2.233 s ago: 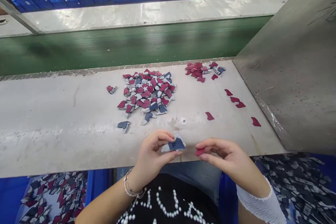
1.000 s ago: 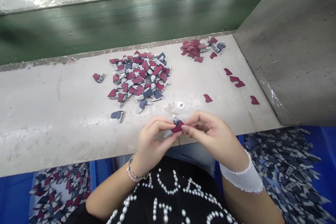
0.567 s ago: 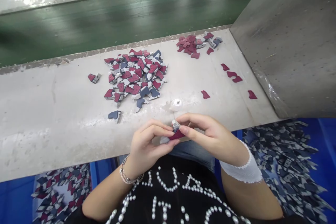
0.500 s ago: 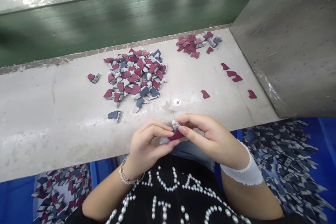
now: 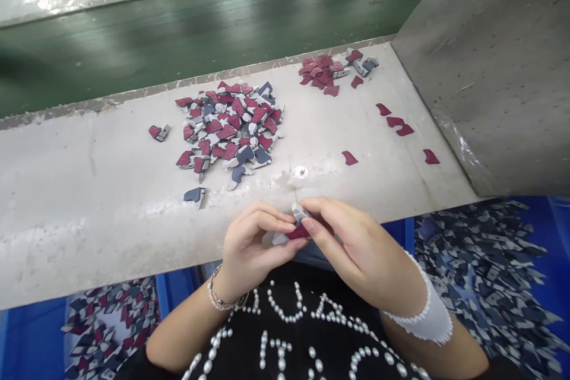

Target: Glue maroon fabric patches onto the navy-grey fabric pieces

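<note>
**Maroon cutout pressed to grey-blue cutout at counter edge**

In the head view, a grey-blue cutout (image 5: 280, 239) was clenched by the fingers of the left hand (image 5: 252, 255), and a maroon cutout (image 5: 297, 232) was pinched against it by the right hand (image 5: 356, 249), just over the counter (image 5: 89, 237) edge. A pile of cutouts (image 5: 229, 130) was seen beyond; a blue bin (image 5: 552, 214) was seen below.

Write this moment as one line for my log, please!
left hand: holds grey-blue piece | right hand: holds red piece against it | bench: pile of red and blue pieces
</note>
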Demonstrator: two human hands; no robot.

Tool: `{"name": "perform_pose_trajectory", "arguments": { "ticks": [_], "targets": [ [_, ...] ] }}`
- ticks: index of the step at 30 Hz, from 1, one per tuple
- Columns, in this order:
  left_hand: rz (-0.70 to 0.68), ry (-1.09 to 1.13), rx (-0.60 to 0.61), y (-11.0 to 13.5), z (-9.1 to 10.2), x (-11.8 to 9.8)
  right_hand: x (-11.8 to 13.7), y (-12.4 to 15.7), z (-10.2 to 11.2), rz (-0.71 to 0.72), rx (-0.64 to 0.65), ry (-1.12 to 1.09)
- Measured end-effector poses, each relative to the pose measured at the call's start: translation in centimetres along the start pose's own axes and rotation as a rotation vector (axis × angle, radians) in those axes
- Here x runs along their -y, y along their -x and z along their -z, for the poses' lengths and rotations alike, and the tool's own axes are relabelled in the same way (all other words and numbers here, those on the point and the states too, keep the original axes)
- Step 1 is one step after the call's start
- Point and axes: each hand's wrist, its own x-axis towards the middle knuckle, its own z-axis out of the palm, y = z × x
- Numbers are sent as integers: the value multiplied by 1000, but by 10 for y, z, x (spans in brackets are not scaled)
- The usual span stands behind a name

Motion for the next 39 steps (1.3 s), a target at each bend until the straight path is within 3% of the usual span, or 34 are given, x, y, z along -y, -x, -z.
{"name": "perform_pose_trajectory", "arguments": {
  "ticks": [13,21,39],
  "targets": [
    [-3,-74,-57,5,2,-4,3,-3,-10,114,-84,80],
    [-4,-110,152,-5,15,-23,-2,7,11,21,169,-82],
    [-41,-179,227,-10,18,-36,8,9,6,12,134,-5]
  ]
}}
